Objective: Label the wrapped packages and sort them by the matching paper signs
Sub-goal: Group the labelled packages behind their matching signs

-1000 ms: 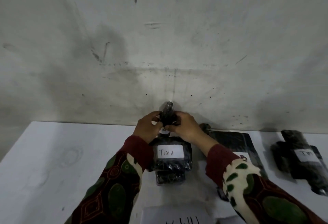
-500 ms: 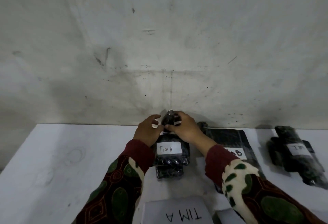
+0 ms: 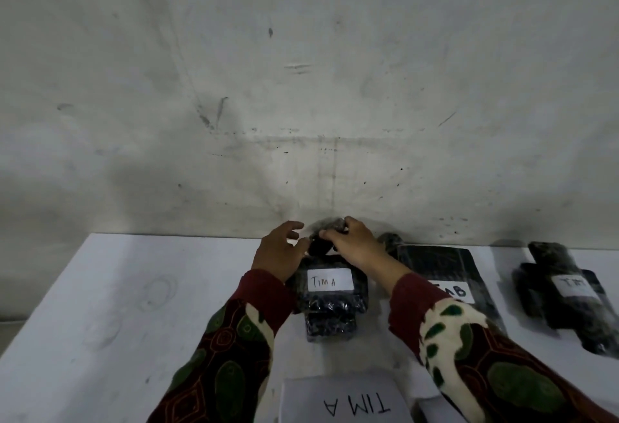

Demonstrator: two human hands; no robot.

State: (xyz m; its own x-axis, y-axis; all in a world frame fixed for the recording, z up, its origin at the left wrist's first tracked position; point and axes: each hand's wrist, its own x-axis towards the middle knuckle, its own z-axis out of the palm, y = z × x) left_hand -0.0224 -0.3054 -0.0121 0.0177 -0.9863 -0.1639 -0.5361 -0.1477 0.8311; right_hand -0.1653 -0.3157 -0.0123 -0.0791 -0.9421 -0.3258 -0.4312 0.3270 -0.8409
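Altogether, four black wrapped packages and one readable paper sign were counted on the white table (image 3: pixel 100 288), set against a stained grey wall (image 3: pixel 301 71). Leftmost of the hands, the left hand (image 3: pixel 279 253) was held with fingers loosely spread, its fingertips touching a small dark package (image 3: pixel 323 241) at the far edge of the table. That small package was gripped from above by the right hand (image 3: pixel 355 243), fingers curled over it. Just in front of it, a package labelled "TIM A" (image 3: pixel 331 295) was lain flat, and nearer still a paper sign reading "TIM A" (image 3: pixel 348 404) was placed. To the right, a flat package (image 3: pixel 445 268) with a label partly hidden by the right sleeve was seen. Furthest right, well apart, a bundled package (image 3: pixel 566 298) was laid, its label too blurred to be read fully. Two patterned sleeves were visible.
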